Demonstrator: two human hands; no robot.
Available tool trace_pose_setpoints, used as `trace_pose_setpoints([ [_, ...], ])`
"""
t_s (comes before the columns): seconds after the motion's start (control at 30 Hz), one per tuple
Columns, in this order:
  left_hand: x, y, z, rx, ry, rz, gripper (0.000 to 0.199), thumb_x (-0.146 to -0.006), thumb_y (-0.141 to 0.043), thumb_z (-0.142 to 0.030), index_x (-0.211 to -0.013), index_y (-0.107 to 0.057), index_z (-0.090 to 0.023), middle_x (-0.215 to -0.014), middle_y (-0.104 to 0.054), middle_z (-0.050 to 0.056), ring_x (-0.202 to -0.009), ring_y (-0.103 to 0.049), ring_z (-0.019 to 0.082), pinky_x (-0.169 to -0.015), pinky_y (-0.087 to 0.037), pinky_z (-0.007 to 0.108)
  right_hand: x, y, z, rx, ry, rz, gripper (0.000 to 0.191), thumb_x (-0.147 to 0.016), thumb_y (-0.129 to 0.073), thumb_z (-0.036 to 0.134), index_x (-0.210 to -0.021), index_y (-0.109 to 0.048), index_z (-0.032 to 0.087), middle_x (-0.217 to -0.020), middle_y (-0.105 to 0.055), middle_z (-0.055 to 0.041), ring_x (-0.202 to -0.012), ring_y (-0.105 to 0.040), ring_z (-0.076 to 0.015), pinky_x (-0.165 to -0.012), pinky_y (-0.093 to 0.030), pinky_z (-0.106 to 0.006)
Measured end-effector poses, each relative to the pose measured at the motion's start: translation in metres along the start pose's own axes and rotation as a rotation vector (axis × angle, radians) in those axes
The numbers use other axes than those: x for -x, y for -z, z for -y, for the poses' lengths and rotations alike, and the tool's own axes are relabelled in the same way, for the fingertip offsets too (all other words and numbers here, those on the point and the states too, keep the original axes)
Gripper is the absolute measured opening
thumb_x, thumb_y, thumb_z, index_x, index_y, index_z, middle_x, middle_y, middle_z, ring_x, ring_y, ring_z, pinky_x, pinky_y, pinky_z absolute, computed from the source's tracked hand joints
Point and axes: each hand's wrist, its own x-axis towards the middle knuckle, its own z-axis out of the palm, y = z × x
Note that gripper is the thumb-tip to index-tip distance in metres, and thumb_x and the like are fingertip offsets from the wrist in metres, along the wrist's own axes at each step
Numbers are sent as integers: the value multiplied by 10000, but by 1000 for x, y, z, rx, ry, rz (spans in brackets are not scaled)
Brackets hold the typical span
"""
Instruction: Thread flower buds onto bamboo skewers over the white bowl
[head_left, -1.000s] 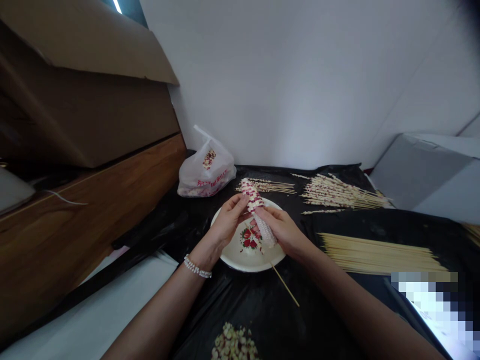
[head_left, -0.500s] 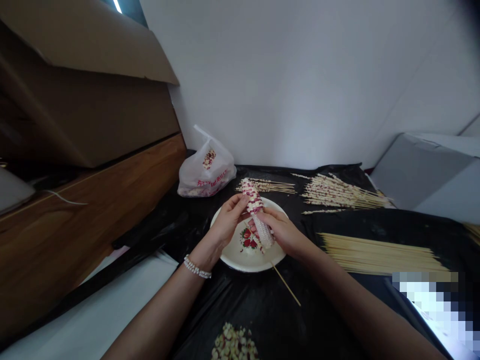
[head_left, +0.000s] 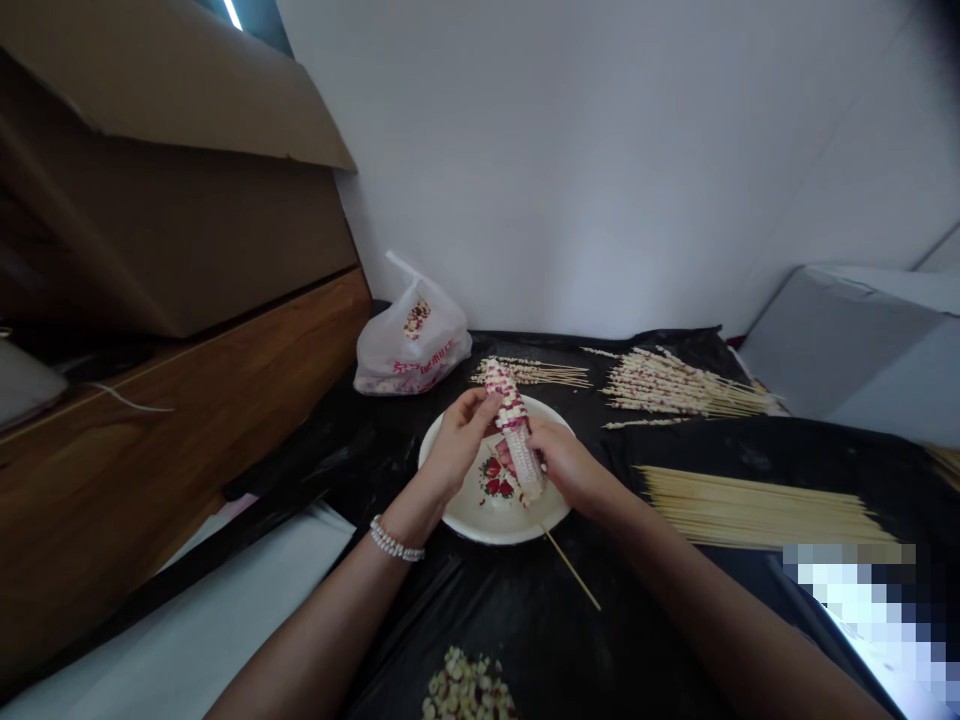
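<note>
A corn cob [head_left: 508,398] with white and dark red kernels is held over a white bowl [head_left: 469,520]; its lower part is stripped bare. My left hand [head_left: 463,430] has its fingers closed on the cob's upper left side. Around the lower right side, my right hand [head_left: 559,455] grips the same cob. Red printed fruit and some loose kernels show inside the bowl. One thin stick [head_left: 571,568] leans out over the bowl's front rim. Nearer to me, a pile of loose kernels [head_left: 469,688] lies on the black sheet [head_left: 420,620].
Behind the bowl stands a white plastic bag [head_left: 412,345]. Kernel-covered skewers [head_left: 660,385] lie at the back right, with bare sticks [head_left: 765,508] in front of them. A cardboard box [head_left: 187,220] is on the left, a grey box [head_left: 855,345] on the right.
The cob has tilted slightly more upright. My right thumb has shifted a little to the right along its side, and my left hand has barely moved.
</note>
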Motion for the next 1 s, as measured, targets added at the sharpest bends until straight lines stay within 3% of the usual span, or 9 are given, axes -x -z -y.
trace_pose_setpoints([
  [0.23, -2, 4, 3, -18, 27, -106, 357, -784, -650, -515, -866, -655, -167, -857, -638, 41, -761, -563, 142, -680, -444, 256, 6, 0, 0, 1, 81, 47, 138, -785, -670, 291, -891, -662, 202, -736, -680, -6, -627, -619, -146, -616, -499, -284],
  [0.37, 1, 2, 1, -39, 126, 35, 460, -814, -555, -608, -800, -659, -160, -739, -616, 43, -621, -515, 125, -555, -372, 254, 5, 0, -2, -25, 105, 31, 181, -828, -636, 347, -954, -638, 218, -781, -683, -13, -634, -627, -139, -606, -497, -274],
  [0.47, 2, 2, 0, 1, 146, 171, 396, -807, -601, -562, -809, -649, -169, -669, -586, 18, -559, -486, 116, -550, -366, 268, 5, -1, 1, -35, 106, 37, 198, -826, -637, 377, -941, -637, 216, -790, -691, -24, -623, -639, -147, -577, -496, -275],
  [0.57, 3, 3, -1, 15, 143, 216, 332, -809, -630, -505, -784, -626, -174, -627, -553, -6, -531, -461, 108, -543, -361, 268, 7, -2, 4, -36, 99, 46, 211, -826, -640, 387, -948, -640, 216, -789, -697, -28, -586, -638, -146, -551, -494, -277],
  [0.77, 4, -2, 0, 51, 118, 138, 270, -781, -685, -415, -871, -654, -162, -835, -623, 31, -714, -540, 137, -668, -434, 281, 6, -4, 1, -52, 96, 41, 188, -830, -628, 366, -959, -621, 229, -762, -685, -16, -594, -638, -148, -550, -495, -275],
  [1.0, 8, -8, 3, 30, 105, 120, 284, -770, -706, -384, -949, -613, -184, -841, -605, 15, -710, -544, 132, -656, -446, 274, 4, -6, -3, -68, 89, 56, 256, -839, -614, 424, -1016, -623, 239, -687, -661, -1, -613, -642, -166, -634, -534, -318],
])
